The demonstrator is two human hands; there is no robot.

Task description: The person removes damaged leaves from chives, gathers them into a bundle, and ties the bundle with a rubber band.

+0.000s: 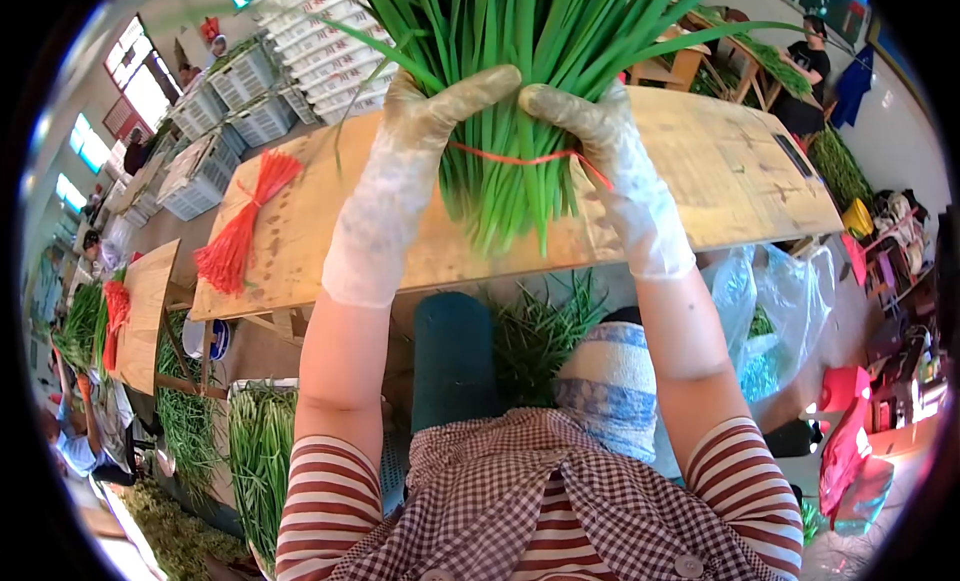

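A thick bunch of garlic chives (510, 71) is held upright above the table, its cut ends pointing down toward me. My left hand (435, 111), in a stained translucent glove, is wrapped round its left side with the thumb across the front. Gloved the same way, my right hand (590, 116) grips the right side, and the two thumb tips nearly meet. A thin red tie (515, 159) runs round the lower stems, below the thumbs, with a loose end by my right wrist. The fingers behind the bunch are hidden.
The wooden table (720, 191) carries a bundle of red ties (250, 221) at left. A crate of loose chives (262, 471) stands beside my left leg, a clear plastic bag (775, 311) at right. White crates (320, 46) are stacked behind. A co-worker (805, 71) stands at back right.
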